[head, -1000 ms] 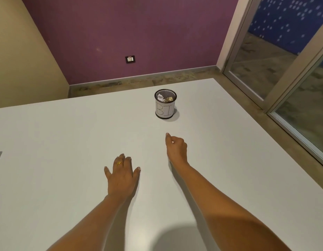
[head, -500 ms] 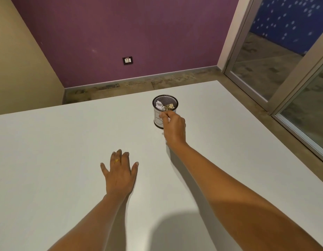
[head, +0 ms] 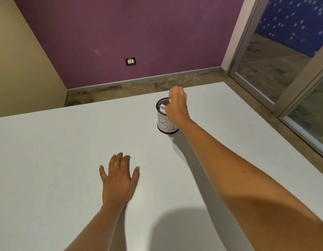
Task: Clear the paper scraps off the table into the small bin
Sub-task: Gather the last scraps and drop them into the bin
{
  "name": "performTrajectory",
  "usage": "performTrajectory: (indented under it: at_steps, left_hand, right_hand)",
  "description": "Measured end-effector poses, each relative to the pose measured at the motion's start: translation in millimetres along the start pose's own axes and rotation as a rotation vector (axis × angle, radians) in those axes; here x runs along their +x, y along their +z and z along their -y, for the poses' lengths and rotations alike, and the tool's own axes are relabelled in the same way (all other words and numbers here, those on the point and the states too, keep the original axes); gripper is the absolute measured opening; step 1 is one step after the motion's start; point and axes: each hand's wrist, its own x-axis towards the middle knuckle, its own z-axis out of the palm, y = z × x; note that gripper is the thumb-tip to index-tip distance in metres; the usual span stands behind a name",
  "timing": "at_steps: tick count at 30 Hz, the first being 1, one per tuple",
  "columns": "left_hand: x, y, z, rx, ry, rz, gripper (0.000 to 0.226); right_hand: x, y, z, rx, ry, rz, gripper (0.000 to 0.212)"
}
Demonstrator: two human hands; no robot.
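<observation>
One small bin (head: 164, 124), mesh-walled, holds crumpled white scraps (head: 162, 108).

Pretty even indoor light, comfortably bright. It comes from above and behind the camera: a big soft rounded shadow (head: 175, 230) sits low on the matte tabletop (head: 48, 160). Fuzzy-edged ones run beside the left forearm (head: 102, 223) and right forearm (head: 229, 169), and there's a small one at the bin's (head: 164, 124) base. The glass door (head: 265, 66) shows murky reflections. The wide-angle lens tilts the wall and door-frame lines toward the edges. Focus looks sharp throughout.
</observation>
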Motion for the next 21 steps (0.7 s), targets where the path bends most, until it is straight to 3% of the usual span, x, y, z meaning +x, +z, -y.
performTrajectory:
  at_steps: [4,7,11,15,21]
  left_hand:
    - [-0.1,0.1,0.0,0.001,-0.005,-0.002,0.063]
    - [-0.7,0.6,-0.4,0.007,-0.003,-0.004,0.062]
    - [-0.6,0.8,-0.3,0.006,-0.008,-0.001,0.063]
    - [-0.1,0.8,-0.6,0.014,-0.008,0.001,0.063]
    - [0.5,2.2,-0.7,0.044,-0.006,-0.006,0.058]
  right_hand:
    - [1.0,0.8,-15.2,-0.078,-0.051,0.018,0.034]
    - [4.8,-2.1,-24.0,-0.101,-0.019,-0.009,0.022]
    - [9.6,-3.3,-22.7,-0.288,-0.041,0.049,0.026]
    - [12.3,3.3,-23.1,-0.219,-0.006,-0.017,0.017]
    - [28.1,6.6,-27.3,-0.314,0.104,0.088,0.018]
